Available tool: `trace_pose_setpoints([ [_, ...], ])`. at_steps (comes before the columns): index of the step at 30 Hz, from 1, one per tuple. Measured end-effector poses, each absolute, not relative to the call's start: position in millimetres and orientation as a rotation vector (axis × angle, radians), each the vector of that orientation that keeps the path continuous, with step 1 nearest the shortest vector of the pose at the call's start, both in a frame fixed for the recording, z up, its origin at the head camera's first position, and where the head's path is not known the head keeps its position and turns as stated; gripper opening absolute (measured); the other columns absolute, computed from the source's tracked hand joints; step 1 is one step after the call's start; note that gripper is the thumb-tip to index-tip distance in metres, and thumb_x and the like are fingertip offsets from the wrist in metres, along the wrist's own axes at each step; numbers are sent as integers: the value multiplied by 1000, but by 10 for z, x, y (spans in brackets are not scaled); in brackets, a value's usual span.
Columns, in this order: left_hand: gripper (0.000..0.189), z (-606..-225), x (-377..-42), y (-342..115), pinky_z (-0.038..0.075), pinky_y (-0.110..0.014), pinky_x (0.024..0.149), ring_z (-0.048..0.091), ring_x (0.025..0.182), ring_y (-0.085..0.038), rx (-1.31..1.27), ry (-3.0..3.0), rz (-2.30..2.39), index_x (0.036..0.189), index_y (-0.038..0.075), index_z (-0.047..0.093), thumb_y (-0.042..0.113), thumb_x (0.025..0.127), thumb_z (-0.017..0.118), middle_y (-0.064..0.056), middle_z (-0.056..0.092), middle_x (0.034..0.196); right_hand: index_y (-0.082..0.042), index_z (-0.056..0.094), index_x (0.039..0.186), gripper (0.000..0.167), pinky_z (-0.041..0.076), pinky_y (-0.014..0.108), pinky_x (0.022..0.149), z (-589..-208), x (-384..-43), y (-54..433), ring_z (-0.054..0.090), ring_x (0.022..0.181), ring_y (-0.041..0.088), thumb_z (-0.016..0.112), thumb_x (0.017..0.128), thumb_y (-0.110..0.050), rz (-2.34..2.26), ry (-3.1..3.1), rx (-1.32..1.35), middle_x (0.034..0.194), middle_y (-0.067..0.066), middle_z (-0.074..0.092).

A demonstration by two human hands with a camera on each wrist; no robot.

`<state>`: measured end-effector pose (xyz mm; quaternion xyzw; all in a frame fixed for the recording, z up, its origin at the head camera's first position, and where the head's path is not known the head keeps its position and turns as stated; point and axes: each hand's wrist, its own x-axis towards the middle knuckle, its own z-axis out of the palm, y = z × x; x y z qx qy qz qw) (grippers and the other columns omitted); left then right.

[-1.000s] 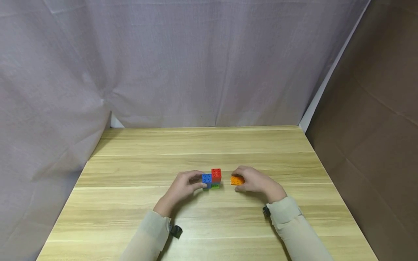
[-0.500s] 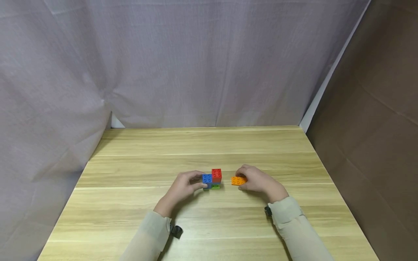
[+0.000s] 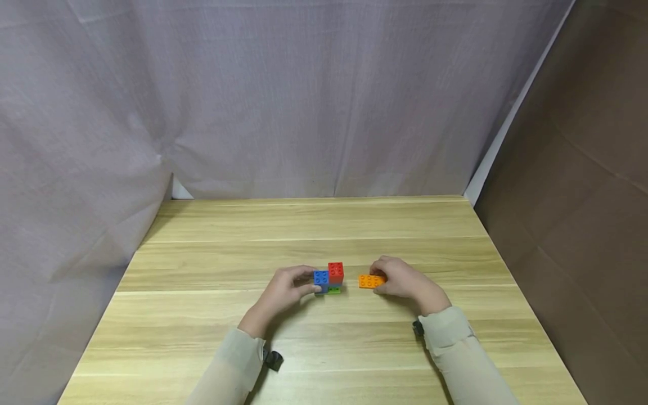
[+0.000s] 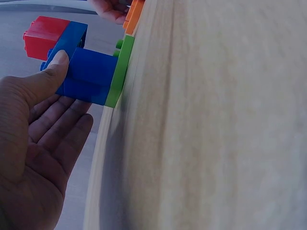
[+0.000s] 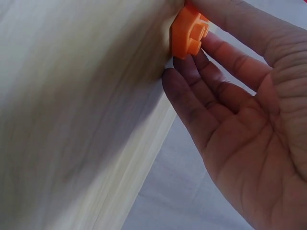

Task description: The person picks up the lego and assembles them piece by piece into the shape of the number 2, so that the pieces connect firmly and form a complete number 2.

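Observation:
A small stack of toy building bricks stands on the table. Its base is a thin green plate (image 4: 121, 76), with blue bricks (image 4: 91, 72) above it and a red brick (image 3: 336, 273) on top at the right. My left hand (image 3: 286, 287) holds the blue bricks from the left, thumb at the near side and fingers behind. To the right of the stack, apart from it, a flat orange brick (image 3: 367, 281) lies studs up on the table. Thumb and fingers of my right hand (image 3: 402, 281) pinch its right end, which they partly hide.
The wooden table (image 3: 324, 349) runs back to a grey cloth backdrop (image 3: 324, 112). A brown cloth panel (image 3: 572, 197) borders the right side. Both sleeves carry small black devices at the wrists.
My right hand has slid a little to the right along the orange brick, baring more studs, while the brick has stayed almost in place. My left hand and the stack look unmoved.

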<state>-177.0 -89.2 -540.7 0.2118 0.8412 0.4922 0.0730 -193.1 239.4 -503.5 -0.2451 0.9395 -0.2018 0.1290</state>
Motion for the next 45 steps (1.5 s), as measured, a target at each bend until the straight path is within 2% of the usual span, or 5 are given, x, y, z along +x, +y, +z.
trace_pose_setpoints([
  [12,46,-5422,-1769,-900,52,-35,98,67,106,-8,637,2533,1475,126,17,69,38,87,79,4,72,118,-10,69,102,27,46,31,71,-5065,-1940,2383,49,76,12,84,82,-20,-565,2759,-708,89,-3,59],
  [31,44,-5388,-1761,-891,52,-35,98,68,106,-11,629,2525,1472,126,17,69,35,88,79,4,72,117,-8,68,102,26,45,30,68,-5044,-1929,2343,48,74,13,83,83,-20,-586,2766,-679,88,-3,60],
  [45,44,-5396,-1761,-901,52,-35,98,68,106,-11,626,2525,1472,126,18,69,37,88,79,4,72,118,-8,71,105,30,50,33,75,-5065,-1948,2363,54,79,12,84,80,-20,-626,2799,-721,96,-2,67],
])
